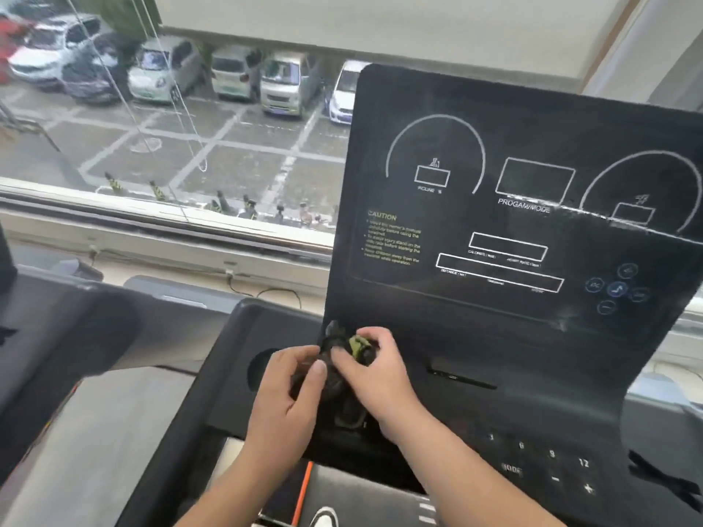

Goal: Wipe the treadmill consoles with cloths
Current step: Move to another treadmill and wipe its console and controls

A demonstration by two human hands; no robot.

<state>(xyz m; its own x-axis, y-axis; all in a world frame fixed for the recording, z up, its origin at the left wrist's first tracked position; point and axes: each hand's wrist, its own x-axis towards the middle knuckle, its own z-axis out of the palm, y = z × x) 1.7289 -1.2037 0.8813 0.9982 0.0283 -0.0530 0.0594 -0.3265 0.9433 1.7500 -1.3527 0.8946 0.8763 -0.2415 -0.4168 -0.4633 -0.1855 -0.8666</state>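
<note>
A black treadmill console (513, 230) with white dial outlines and a yellow caution text rises in front of me. Both hands meet at its lower left corner, over the tray. My left hand (293, 389) and my right hand (374, 370) together grip a crumpled dark cloth (342, 378) with a green patch. The cloth's top edge touches the bottom of the display panel. Much of the cloth is hidden between my fingers.
A round cup recess (260, 368) sits left of my hands. Speed buttons (551, 469) line the lower right of the console. Another treadmill's dark arm (57, 329) lies at the left. A window (171, 127) behind looks onto parked cars.
</note>
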